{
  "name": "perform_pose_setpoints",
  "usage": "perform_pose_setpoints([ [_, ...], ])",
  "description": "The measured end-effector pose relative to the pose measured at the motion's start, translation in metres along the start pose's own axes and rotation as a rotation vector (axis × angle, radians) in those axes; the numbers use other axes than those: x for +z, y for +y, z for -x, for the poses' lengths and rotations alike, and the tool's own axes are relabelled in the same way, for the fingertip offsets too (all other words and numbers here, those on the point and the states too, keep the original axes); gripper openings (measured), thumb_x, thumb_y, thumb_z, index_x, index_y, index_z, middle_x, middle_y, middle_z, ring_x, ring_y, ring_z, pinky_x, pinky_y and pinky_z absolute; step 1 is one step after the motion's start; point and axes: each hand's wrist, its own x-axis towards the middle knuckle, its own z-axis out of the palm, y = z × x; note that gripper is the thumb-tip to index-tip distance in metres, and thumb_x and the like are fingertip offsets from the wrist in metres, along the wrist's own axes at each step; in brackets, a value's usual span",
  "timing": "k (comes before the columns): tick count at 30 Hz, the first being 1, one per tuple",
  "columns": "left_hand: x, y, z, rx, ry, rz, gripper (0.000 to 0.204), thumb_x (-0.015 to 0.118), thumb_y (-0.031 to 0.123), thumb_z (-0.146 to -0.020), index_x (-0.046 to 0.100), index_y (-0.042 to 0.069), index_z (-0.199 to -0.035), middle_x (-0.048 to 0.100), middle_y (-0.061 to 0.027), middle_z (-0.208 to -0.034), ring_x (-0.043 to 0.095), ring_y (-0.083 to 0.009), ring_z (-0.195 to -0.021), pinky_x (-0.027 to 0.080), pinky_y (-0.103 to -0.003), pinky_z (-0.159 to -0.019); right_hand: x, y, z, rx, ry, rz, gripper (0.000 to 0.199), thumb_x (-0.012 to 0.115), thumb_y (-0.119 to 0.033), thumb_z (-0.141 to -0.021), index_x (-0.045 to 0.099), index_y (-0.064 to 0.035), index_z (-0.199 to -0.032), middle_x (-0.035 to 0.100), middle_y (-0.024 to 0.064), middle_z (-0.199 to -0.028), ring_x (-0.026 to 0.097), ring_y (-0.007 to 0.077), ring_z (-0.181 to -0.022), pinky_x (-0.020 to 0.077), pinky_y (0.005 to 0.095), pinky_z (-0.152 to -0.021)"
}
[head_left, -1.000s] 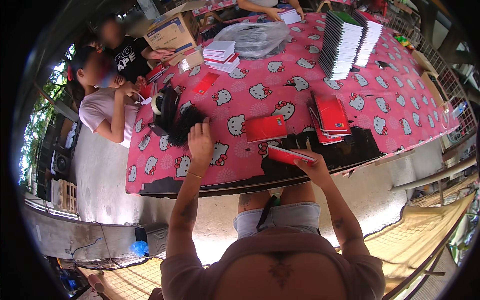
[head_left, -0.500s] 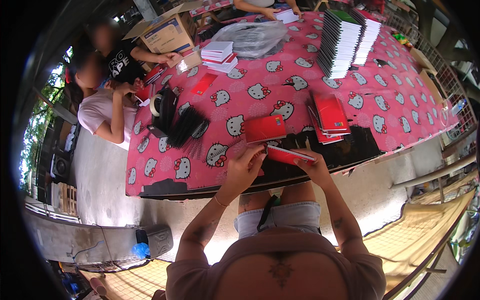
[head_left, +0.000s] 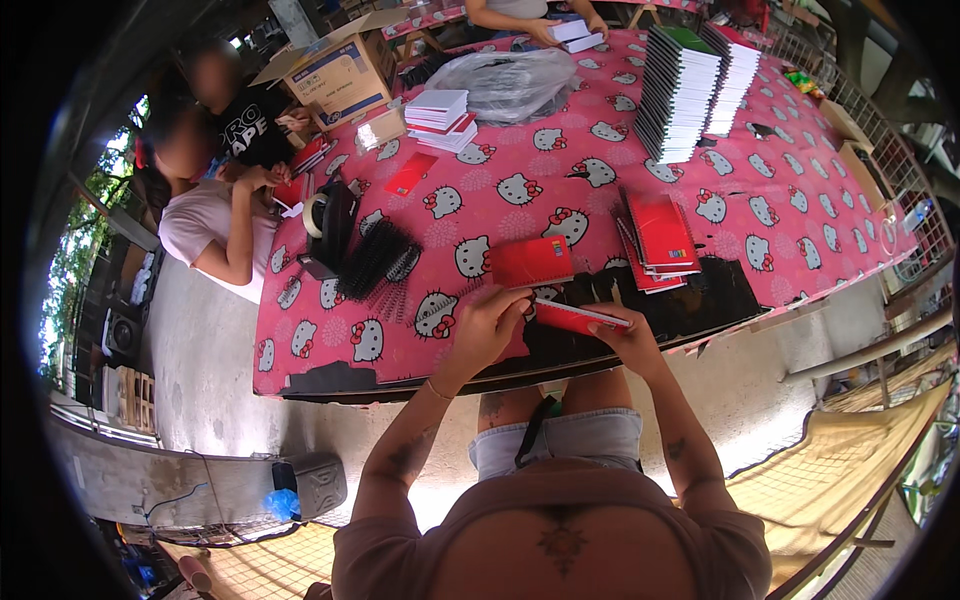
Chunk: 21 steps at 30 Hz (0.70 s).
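My right hand (head_left: 628, 335) grips a small red-covered notebook (head_left: 572, 316) by its right end, its white page edge turned up, over the near table edge. At its left end my left hand (head_left: 490, 325) is closed in a pinch; what lies between the fingertips is too small to make out. Just beyond lies another red notebook (head_left: 532, 262), flat on the table. To the right sits a small stack of red spiral notebooks (head_left: 664, 236). A loose wire coil (head_left: 455, 303) lies left of my left hand.
A pink patterned cloth (head_left: 420, 345) covers the table, torn to black at the front. Black binding coils (head_left: 374, 262) and a tape dispenser (head_left: 330, 225) lie left. Farther back are tall notebook stacks (head_left: 678, 95), a plastic bag (head_left: 500, 85) and a carton (head_left: 340, 80). Co-workers stand left and far.
My hands stay nearly in place, with the held notebook turned slightly. The far co-worker's hands have parted a white-paged stack. At left, the black-shirted person's hand has drawn back from the carton.
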Motion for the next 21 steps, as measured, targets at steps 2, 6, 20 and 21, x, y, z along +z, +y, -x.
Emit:
perform_pose_setpoints([
  [2,-0.002,0.001,-0.002,0.034,-0.060,0.016,0.021,0.069,0.007,-0.089,0.068,0.003,-0.110,0.068,-0.0117,-0.091,0.066,-0.0245,-0.076,0.052,-0.034,-0.065,-0.002,-0.003,0.001,0.000,-0.018,0.009,0.028,0.065,0.001,-0.093,0.067,0.0021,-0.120,0.070,0.0100,-0.108,0.063,0.0135,-0.097,0.0495,0.0261,-0.087],
  [6,-0.017,0.013,-0.019,0.215,-0.196,-0.092,0.021,0.070,0.013,-0.089,0.067,0.005,-0.108,0.066,-0.0105,-0.090,0.066,-0.0260,-0.079,0.052,-0.037,-0.066,-0.004,0.000,0.005,0.068,-0.041,-0.047,0.029,0.063,0.000,-0.094,0.066,0.0016,-0.122,0.071,0.0087,-0.109,0.063,0.0114,-0.097,0.0499,0.0245,-0.085],
  [20,0.001,0.041,-0.022,0.223,-0.128,-0.569,0.059,0.059,0.047,-0.092,0.054,0.000,-0.127,0.052,-0.0199,-0.134,0.052,-0.0363,-0.122,0.042,-0.052,-0.097,0.017,-0.027,0.013,0.001,0.062,-0.046,0.028,0.067,-0.007,-0.094,0.068,-0.0001,-0.120,0.069,0.0020,-0.098,0.059,0.0073,-0.087,0.0482,0.0227,-0.076],
  [21,0.008,0.046,-0.016,0.259,-0.034,-0.683,0.068,0.055,0.052,-0.093,0.051,-0.002,-0.133,0.049,-0.0227,-0.140,0.047,-0.0380,-0.132,0.037,-0.057,-0.104,0.021,-0.030,0.014,0.019,0.122,-0.104,0.028,0.067,-0.008,-0.094,0.067,-0.0001,-0.120,0.068,0.0022,-0.098,0.058,0.0070,-0.086,0.0479,0.0224,-0.075],
])
